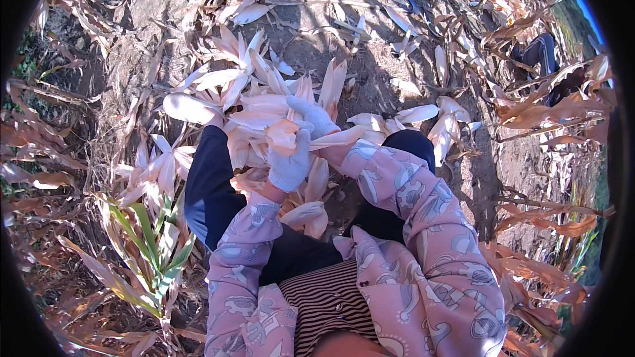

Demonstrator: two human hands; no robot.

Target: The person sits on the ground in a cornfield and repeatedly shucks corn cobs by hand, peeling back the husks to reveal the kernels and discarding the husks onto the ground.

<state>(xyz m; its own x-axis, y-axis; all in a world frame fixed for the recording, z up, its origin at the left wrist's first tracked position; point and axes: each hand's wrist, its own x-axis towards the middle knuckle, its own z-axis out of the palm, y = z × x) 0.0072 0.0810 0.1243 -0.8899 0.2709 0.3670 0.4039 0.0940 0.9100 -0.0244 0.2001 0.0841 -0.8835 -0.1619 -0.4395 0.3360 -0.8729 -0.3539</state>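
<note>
Both my hands wear white knit gloves and meet over a heap of pale corn husks (261, 118) between my knees. My left hand (289, 168) is closed around the base of a peach-coloured corn husk (282, 135). Just above it, my right hand (312, 116) is bent over the same husk, its fingers curled and partly covered by leaves. One long husk leaf (338, 139) sticks out to the right across my right wrist. Whether a cob sits inside the held husk is hidden.
Opened husks (162, 165) lie left of my leg, and more (446, 129) lie beyond my right knee. A partly green corn plant (149, 258) stands at lower left. Dry stalks and leaves (549, 119) edge the right. Dark cloth, seemingly a person's leg (539, 53), shows at upper right.
</note>
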